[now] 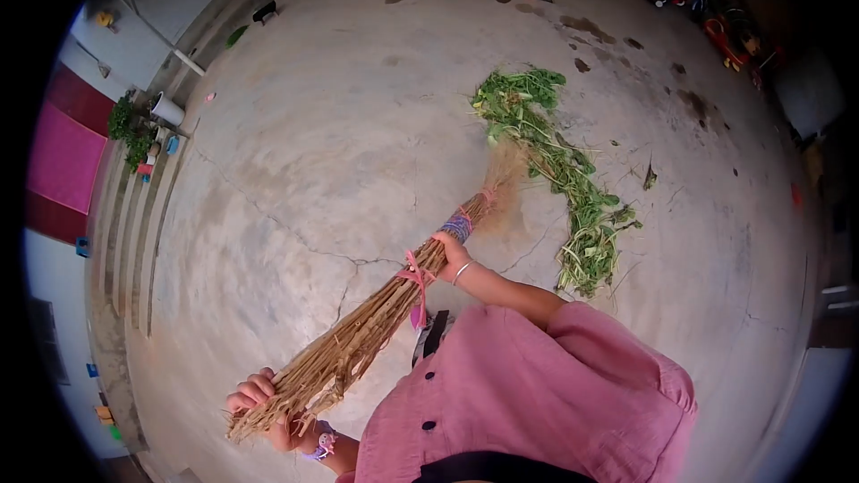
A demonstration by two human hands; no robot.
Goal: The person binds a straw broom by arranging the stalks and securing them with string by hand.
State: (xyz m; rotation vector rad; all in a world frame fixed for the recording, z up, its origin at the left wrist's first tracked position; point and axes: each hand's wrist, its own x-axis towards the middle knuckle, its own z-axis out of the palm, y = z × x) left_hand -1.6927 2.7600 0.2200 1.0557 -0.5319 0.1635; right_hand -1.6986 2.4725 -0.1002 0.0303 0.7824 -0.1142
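From far away, I see the left hand (258, 396) curled round the stalky end of the rough, dry broom (376, 309). The right hand (454, 257) wraps it nearer the fuzzy brush (503, 177), beside floppy greens (565, 172). Smooth, cracked floor (313, 107) spreads wide to steps (134, 241) along its left edge.

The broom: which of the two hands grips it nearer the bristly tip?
The right hand, with the thin pale wristband; the left hand grips the broom near its opposite end.
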